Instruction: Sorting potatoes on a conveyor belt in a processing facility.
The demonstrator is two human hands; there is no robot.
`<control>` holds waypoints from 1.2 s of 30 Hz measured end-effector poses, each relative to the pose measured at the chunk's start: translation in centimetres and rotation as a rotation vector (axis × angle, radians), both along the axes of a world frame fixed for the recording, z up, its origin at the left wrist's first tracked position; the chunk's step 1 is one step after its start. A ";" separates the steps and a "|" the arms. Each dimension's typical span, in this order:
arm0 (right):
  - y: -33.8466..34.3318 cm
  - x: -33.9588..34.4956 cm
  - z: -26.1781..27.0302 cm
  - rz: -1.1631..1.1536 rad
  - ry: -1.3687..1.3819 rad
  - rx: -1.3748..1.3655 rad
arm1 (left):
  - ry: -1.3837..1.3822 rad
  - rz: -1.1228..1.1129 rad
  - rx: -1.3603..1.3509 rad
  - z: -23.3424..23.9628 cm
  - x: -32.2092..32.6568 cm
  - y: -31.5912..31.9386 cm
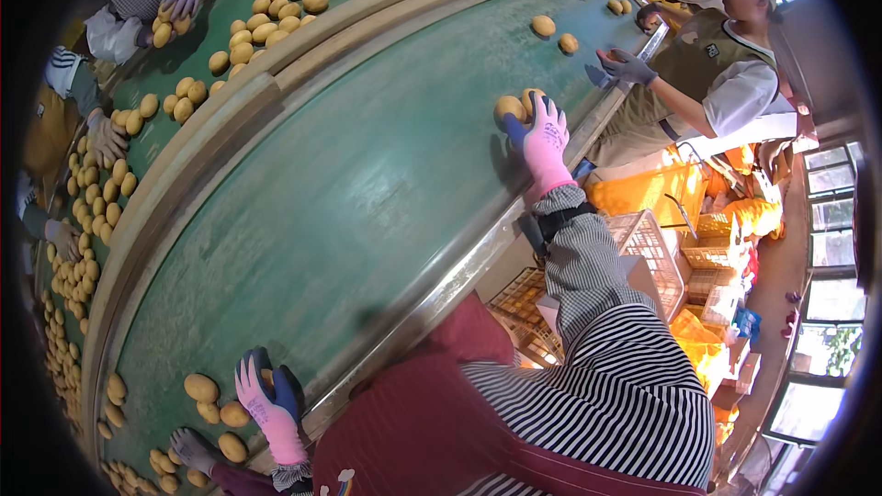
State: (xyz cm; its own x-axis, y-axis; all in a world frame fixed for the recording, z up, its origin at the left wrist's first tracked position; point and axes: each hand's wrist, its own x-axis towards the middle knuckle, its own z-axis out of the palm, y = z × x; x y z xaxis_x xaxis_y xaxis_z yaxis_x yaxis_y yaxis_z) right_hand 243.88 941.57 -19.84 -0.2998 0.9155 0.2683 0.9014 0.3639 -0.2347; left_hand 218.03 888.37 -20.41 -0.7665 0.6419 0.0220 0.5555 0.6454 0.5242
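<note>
My right hand, in a pink glove with dark blue palm and fingers, reaches over the green conveyor belt. Its fingers rest against two potatoes, one potato beside the thumb and another partly behind the fingers. At the lower left my left hand, gloved alike, has a potato between its thumb and fingers, largely covered. Several loose potatoes lie on the belt just left of it. Two more potatoes lie on the belt beyond my right hand.
A wooden divider separates this belt from another carrying many potatoes, where gloved co-workers' hands work. A capped co-worker stands at the upper right. Another person's gloved hand is near my left hand. A metal edge and plastic crates are nearby.
</note>
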 end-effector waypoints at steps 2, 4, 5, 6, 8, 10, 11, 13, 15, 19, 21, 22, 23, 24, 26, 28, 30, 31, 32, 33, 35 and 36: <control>0.9 0.8 -0.5 -0.037 0.033 -0.240 | -0.007 0.086 0.072 -0.2 0.0 0.3; -0.7 0.8 -0.9 0.153 0.176 -0.266 | 0.051 0.073 0.018 -0.2 0.0 0.3; -1.6 0.8 -0.8 0.234 0.239 -0.337 | 0.071 0.089 0.007 -0.2 0.1 0.4; -3.1 1.0 -0.7 0.352 0.068 -0.282 | 0.076 0.086 -0.026 -0.1 0.2 0.5; -4.0 1.2 -0.1 0.568 0.168 -0.290 | 0.065 0.111 -0.105 0.3 0.3 0.6; -3.1 1.5 0.6 0.525 0.262 -0.234 | 0.104 0.125 -0.111 0.8 0.6 1.0; -2.1 1.3 0.7 0.512 0.230 -0.125 | 0.112 0.149 -0.100 1.0 0.8 1.3; 0.2 0.7 0.5 0.462 0.165 0.094 | 0.106 0.098 -0.138 1.4 1.2 2.7; 1.7 -0.6 -0.1 0.279 0.123 -0.110 | 0.081 0.063 -0.122 1.6 2.3 4.8; -1.0 -4.5 -0.5 0.637 0.240 -0.010 | -0.147 0.019 0.056 2.0 4.3 9.5; -4.7 -5.6 -0.3 0.743 0.599 -0.572 | -0.306 0.086 0.151 2.0 4.8 11.9; -6.0 -5.8 -0.2 0.882 0.705 -0.892 | -0.277 0.059 0.145 2.2 5.0 13.1; -6.5 -6.4 -0.2 1.010 0.594 -0.651 | -0.140 -0.043 0.115 2.4 4.8 14.0; -6.2 -6.1 -0.2 0.923 0.702 -0.570 | -0.065 -0.093 0.057 2.6 4.7 15.1; -2.9 -5.4 -0.4 0.787 0.774 -0.461 | -0.004 -0.129 -0.023 2.6 4.6 16.6; 3.9 -3.9 -0.8 0.599 0.735 -0.326 | -0.010 -0.114 -0.035 2.3 4.7 17.8; 12.3 -2.0 -1.3 0.298 0.483 0.160 | -0.071 -0.059 -0.007 1.4 5.1 18.7; 16.3 -0.9 -1.4 0.092 0.304 0.044 | -0.108 -0.030 0.016 1.0 5.4 19.1; 19.4 0.2 -1.8 -0.026 0.113 0.050 | -0.075 -0.028 0.026 0.6 5.5 19.4; 22.7 0.4 -2.2 -0.159 0.028 -0.103 | -0.042 -0.030 0.020 0.2 5.6 19.5; 26.3 1.4 -3.3 -0.150 -0.030 -0.247 | -0.019 -0.026 -0.011 -0.3 5.6 19.6; 27.6 1.7 -3.9 -0.103 -0.012 -0.261 | -0.018 -0.009 -0.037 -0.5 5.5 19.6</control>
